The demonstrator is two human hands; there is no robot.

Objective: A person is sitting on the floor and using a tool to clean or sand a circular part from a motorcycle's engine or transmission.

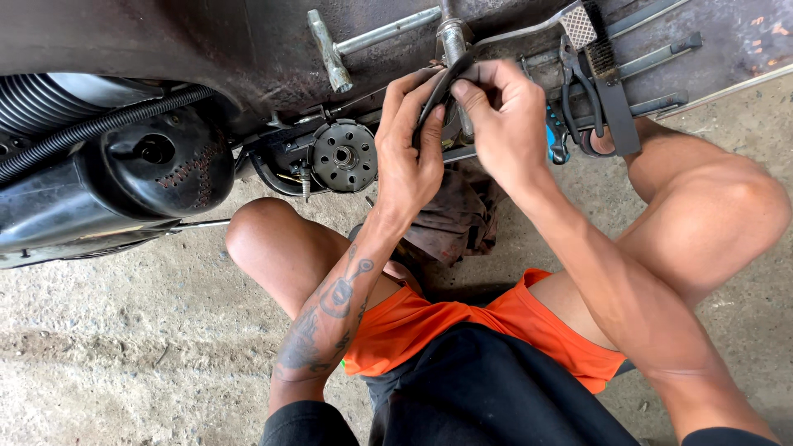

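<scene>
My left hand (410, 147) and my right hand (504, 116) meet in front of me, both gripping a thin curved black strip (440, 89), like a rubber seal or gasket. It arcs between the fingertips of both hands. Just left of my left hand sits a round dark metal disc with holes (343, 155), lying among other engine parts. I am squatting, knees apart, in orange shorts.
A black motorcycle body with ribbed hose (99, 124) fills the left. A T-handle socket wrench (363, 41), a wire brush (591, 33), pliers (578, 107) and flat tools lie on a dark metal sheet ahead. A dirty rag (454, 219) lies on the concrete floor between my knees.
</scene>
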